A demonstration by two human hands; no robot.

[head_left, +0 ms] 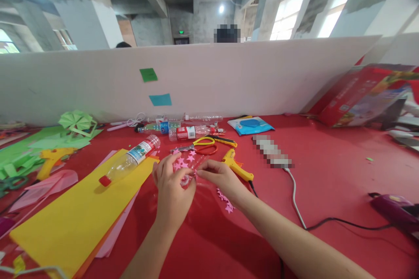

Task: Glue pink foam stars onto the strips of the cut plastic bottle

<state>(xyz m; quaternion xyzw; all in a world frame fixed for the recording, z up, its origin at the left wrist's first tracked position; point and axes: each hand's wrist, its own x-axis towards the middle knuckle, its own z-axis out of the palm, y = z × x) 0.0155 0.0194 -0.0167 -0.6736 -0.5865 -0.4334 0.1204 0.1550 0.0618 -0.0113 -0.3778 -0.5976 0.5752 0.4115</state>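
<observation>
My left hand (172, 181) curls around a clear plastic bottle (185, 180), whose round mouth faces toward me. Pink stars (180, 163) show on or just behind the bottle's clear wall; which of these I cannot tell. Thumb and forefinger of my right hand (221, 176) are pinched at the bottle's mouth end over a small pink piece (196, 173), too small to make out well. Below my right wrist lies a pile of loose pink stars (225, 200). A yellow glue gun (236, 165) rests just beyond that hand, and scissors (203, 143) with yellow and red handles lie behind the stars.
Yellow paper sheets (81, 213) at left carry a red-capped bottle (126, 161). More bottles (190, 132) lie along the white partition (229, 78). A blue packet (251, 125), a power strip (273, 152) with its cord, green paper (42, 139) and a red box (356, 91) surround the work area.
</observation>
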